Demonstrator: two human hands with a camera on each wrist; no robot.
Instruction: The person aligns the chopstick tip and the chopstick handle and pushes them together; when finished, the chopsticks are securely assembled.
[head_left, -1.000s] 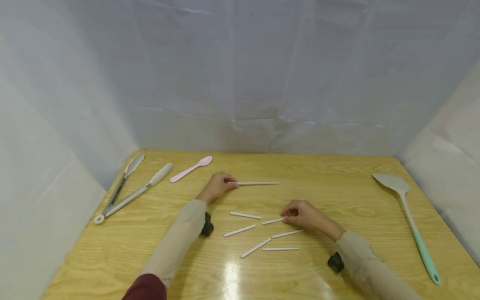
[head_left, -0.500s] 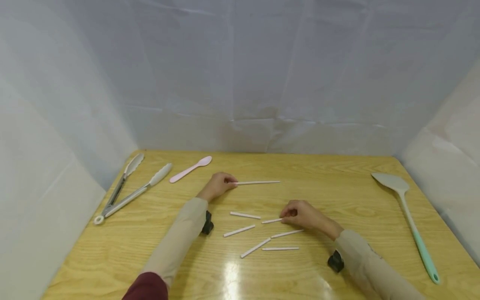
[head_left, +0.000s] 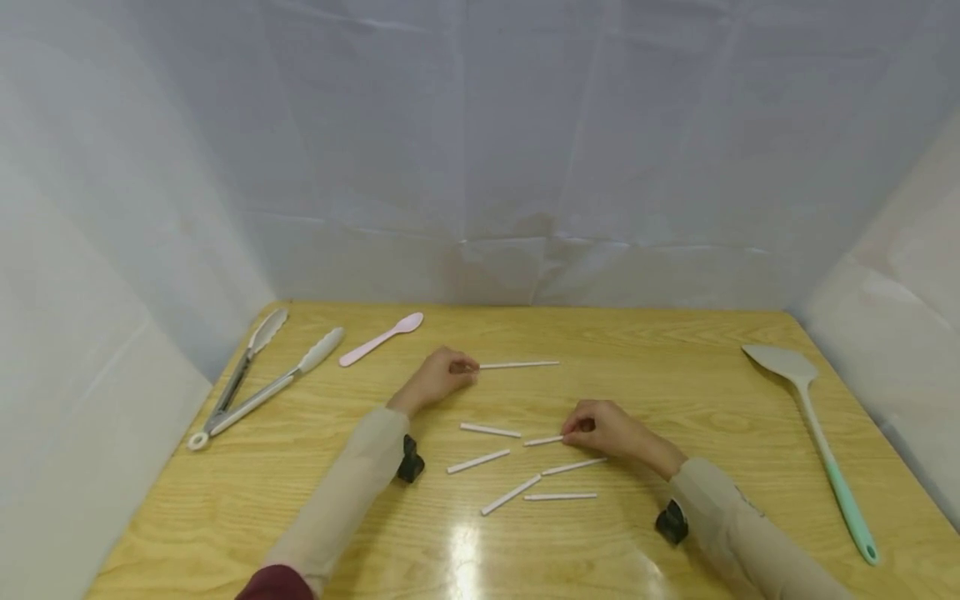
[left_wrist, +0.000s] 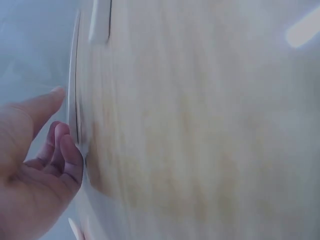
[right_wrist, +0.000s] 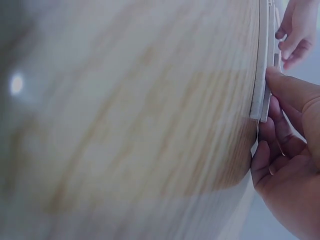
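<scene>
Near the table's back, a long thin white stick (head_left: 519,364), like a chopstick, lies level. At its left end is my left hand (head_left: 437,379), thumb and fingers apart in the left wrist view, the fingertips close to the stick's end. Nearer the front, my right hand (head_left: 606,428) pinches one end of a short white stick (head_left: 542,441) between thumb and fingers. Several other short white sticks (head_left: 478,462) lie scattered left of and below that hand. In the right wrist view, the thumb (right_wrist: 287,87) is against the stick, and another stick lies alongside it.
Open tongs (head_left: 255,392) with pale tips lie at the left edge of the wooden table (head_left: 675,350). A pink spoon (head_left: 381,339) lies behind my left hand. On the far right is a turner (head_left: 817,425) with a green handle end. White sheets surround the table.
My left hand has let go of the long stick, and its forearm has shifted slightly left. The long stick stays at the back. The right hand has hardly moved with its short stick.
</scene>
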